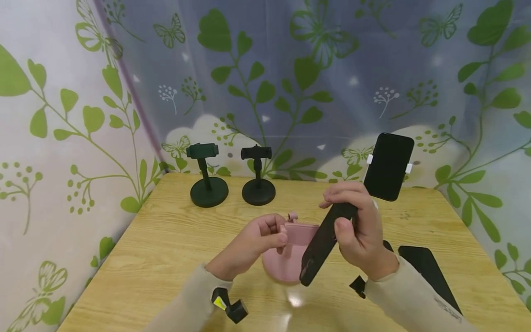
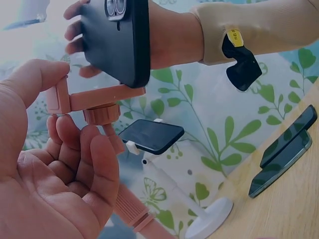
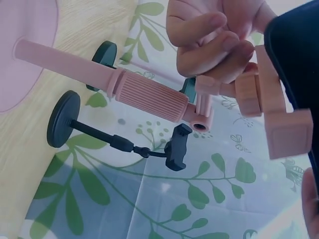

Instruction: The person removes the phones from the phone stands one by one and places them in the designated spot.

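A pink phone stand (image 1: 286, 267) stands on the table in front of me, its round base down. My left hand (image 1: 259, 240) pinches one end of the stand's clamp (image 2: 107, 98) between thumb and fingers. In my right hand (image 1: 361, 230) is a black smartphone (image 1: 321, 246), gripped by its edges and tilted. The left wrist view shows the phone's camera side and its lower edge close above the clamp. In the right wrist view the phone is right beside the clamp's end block (image 3: 290, 134); whether they touch, I cannot tell. Part of the stem is hidden in the head view.
A dark green stand (image 1: 209, 196) and a black stand (image 1: 258, 196) are at the back left. At the back right a white stand (image 2: 214, 219) holds another phone (image 1: 390, 166). More dark phones (image 1: 429, 272) lie on the table (image 1: 137, 258) at right, partly behind my right forearm.
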Demonstrator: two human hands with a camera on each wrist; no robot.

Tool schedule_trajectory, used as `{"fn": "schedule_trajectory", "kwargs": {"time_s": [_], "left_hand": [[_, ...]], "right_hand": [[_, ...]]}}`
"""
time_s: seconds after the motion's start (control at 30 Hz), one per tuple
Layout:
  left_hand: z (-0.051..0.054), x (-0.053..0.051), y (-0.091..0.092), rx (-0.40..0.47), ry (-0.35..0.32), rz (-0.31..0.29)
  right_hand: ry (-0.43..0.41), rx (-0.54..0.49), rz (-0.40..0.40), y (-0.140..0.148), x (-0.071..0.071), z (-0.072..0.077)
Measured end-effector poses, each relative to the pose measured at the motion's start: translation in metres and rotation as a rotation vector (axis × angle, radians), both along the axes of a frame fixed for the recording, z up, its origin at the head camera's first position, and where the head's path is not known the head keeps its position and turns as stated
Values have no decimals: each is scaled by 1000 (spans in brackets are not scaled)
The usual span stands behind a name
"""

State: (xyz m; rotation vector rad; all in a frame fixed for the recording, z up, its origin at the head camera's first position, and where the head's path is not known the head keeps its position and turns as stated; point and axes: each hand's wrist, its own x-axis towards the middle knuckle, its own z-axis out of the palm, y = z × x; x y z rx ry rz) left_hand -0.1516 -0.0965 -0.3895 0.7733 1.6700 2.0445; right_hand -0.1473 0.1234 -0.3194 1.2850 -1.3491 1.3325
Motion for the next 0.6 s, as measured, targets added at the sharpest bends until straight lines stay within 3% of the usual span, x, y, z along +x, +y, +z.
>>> {"fn": "schedule_trajectory", "kwargs": {"time_s": [0.1, 0.2, 0.47, 0.6], "left_hand": [[-1, 1, 1, 10, 1, -13], [-2, 1, 2, 14, -3, -26], [-2, 3, 6, 12, -2, -28], [-1, 4, 6, 0, -3, -28]], "right_hand": [[35, -70, 57, -1, 4, 6], [41, -134, 41, -2, 9, 13], [-86, -344, 165, 3, 21, 31], [-32, -381, 143, 22, 31, 36]]}}
